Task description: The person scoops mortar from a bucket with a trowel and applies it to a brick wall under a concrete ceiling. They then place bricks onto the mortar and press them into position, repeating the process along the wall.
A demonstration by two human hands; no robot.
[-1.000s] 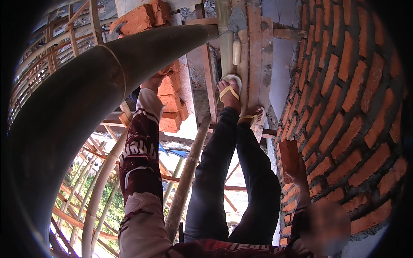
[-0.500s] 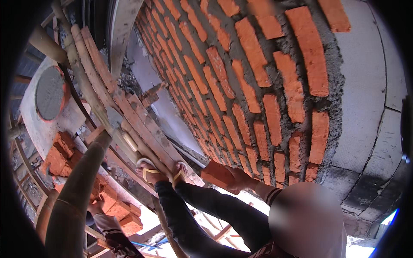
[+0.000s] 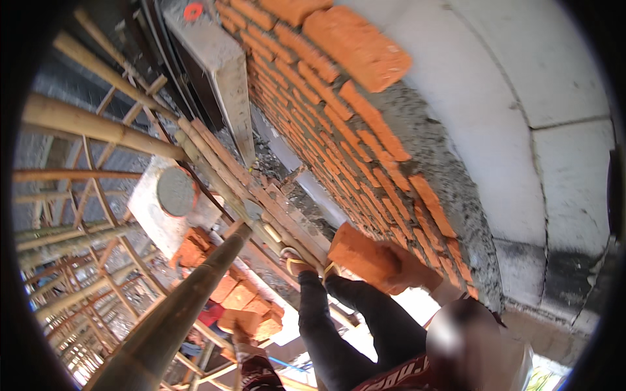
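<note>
My right hand (image 3: pixel 412 268) is closed round an orange clay brick (image 3: pixel 362 255), held up beside the brick wall (image 3: pixel 339 124). Low on the left, my left hand (image 3: pixel 241 333) grips another brick (image 3: pixel 238 319) at the near end of the brick pile (image 3: pixel 236 290); its fingers are partly hidden. A trowel (image 3: pixel 253 210) with a pale handle lies on the scaffold planks, ahead of my feet in yellow-strapped sandals. Grey mortar fills a round orange-rimmed tub (image 3: pixel 176 191) on a pale board (image 3: pixel 145 207).
A thick bamboo pole (image 3: pixel 176 303) slants up between me and the pile. Bamboo scaffolding (image 3: pixel 98 189) spreads on the left. Grey blockwork (image 3: pixel 508 130) stands right of the brick wall, with rough mortar (image 3: pixel 450 169) along the join. A loose-looking brick (image 3: pixel 357 49) tops the wall.
The view has swung, so the wall and tub sit differently in it. My right hand has raised its brick. My left hand has gone from reaching onto the pile to gripping a brick.
</note>
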